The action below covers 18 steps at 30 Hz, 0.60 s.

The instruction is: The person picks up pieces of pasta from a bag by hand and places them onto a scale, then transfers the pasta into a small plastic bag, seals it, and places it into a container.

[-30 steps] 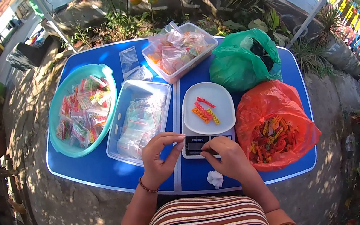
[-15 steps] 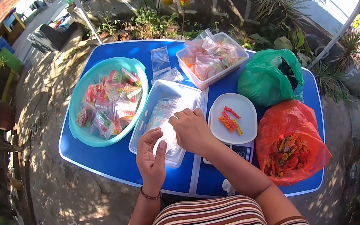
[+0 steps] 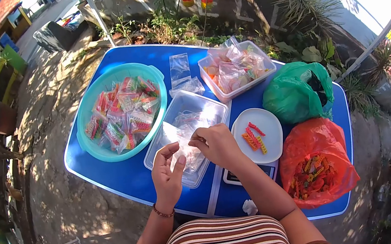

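Over the near part of a clear rectangular tub (image 3: 194, 178), both hands are close together. My right hand (image 3: 216, 144) has its thumb and forefinger pinched on a thin clear plastic bag (image 3: 185, 136). My left hand (image 3: 168, 169), with a bracelet at the wrist, is beside the bag with curled fingers parted from the thumb; nothing can be made out in it. More clear bags (image 3: 198, 120) lie in the tub. Right of it, a white plate (image 3: 270, 128) on a digital scale (image 3: 231, 177) holds several red, orange and yellow spiral pieces (image 3: 255, 139).
A turquoise basin (image 3: 89, 149) of filled packets stands left on the blue table (image 3: 128, 177). A pink-white container (image 3: 224, 96) of bags is at the back. Green (image 3: 292, 92) and red plastic bags (image 3: 330, 142) stand right, the red one holding spirals. Crumpled tissue (image 3: 250, 208) lies near the front edge.
A clear bag now shows between my hands, pinched by the right. Both hands have shifted slightly right and down in view, as the whole view has moved a little.
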{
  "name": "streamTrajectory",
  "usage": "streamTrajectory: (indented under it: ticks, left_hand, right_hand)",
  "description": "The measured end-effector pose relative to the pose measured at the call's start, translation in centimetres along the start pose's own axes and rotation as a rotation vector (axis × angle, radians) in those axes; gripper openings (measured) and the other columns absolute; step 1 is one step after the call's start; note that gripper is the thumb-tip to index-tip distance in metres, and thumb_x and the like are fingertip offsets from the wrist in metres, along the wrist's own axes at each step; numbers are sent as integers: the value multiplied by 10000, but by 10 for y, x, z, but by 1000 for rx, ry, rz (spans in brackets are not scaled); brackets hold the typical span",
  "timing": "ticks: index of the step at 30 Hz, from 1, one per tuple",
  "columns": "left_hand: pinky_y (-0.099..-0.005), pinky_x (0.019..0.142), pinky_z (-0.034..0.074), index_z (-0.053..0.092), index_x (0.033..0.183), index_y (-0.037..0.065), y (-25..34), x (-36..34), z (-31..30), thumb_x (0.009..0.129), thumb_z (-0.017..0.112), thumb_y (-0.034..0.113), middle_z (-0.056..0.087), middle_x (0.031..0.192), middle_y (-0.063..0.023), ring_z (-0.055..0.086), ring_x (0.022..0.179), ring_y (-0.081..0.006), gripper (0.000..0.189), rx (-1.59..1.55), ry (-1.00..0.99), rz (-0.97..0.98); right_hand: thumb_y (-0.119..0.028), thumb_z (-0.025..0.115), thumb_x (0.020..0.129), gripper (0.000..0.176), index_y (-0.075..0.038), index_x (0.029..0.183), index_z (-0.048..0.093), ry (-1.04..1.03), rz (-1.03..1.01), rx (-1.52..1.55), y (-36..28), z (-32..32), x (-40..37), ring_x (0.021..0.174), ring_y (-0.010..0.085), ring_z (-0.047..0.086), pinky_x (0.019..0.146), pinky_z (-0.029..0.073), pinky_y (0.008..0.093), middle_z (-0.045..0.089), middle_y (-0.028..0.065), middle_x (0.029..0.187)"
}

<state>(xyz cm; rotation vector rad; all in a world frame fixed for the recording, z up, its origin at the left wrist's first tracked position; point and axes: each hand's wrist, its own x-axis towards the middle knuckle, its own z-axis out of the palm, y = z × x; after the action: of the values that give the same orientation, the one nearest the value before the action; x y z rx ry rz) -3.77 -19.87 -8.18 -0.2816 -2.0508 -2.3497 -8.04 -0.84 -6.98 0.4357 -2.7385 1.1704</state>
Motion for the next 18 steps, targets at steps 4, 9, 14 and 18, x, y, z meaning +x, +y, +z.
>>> streamTrajectory:
  ticks: [4, 9, 14, 18]
  left_hand:
    - [-431, 1180, 364, 545, 1359, -22, -3, 2, 4, 976, 708, 73, 536, 1419, -155, 498, 1361, -233, 427, 51, 29, 2]
    - [-513, 1185, 315, 504, 1423, 35, 9, 0, 13, 913, 794, 148, 496, 1504, -129, 455, 1409, -263, 598, 297, 70, 126]
    - [-467, 1082, 401, 648, 1301, 73, 50, -11, 30, 817, 862, 140, 710, 1267, -111, 667, 1165, -235, 533, 919, -264, 454]
    - [-446, 1107, 362, 766, 1109, 82, 26, -18, 47, 832, 835, 75, 791, 1016, -79, 755, 928, -209, 286, 514, -331, 251]
  right_hand:
    - [-68, 709, 903, 194, -37, 1091, 749, 65, -14, 84, -2, -6, -5, 797, 313, 731, 751, 557, 386, 739, 128, 813]
    - [21, 698, 887, 159, -11, 1042, 709, 245, -29, 273, -32, -35, -17, 834, 338, 705, 759, 535, 429, 714, 171, 898]
    - [-29, 770, 867, 208, -14, 1048, 668, 45, -50, 338, -44, -64, -68, 811, 276, 705, 719, 543, 372, 697, 118, 909]
    - [-104, 811, 875, 242, -38, 1070, 685, 180, -33, 313, -36, -76, -103, 873, 246, 733, 765, 581, 351, 703, 110, 950]
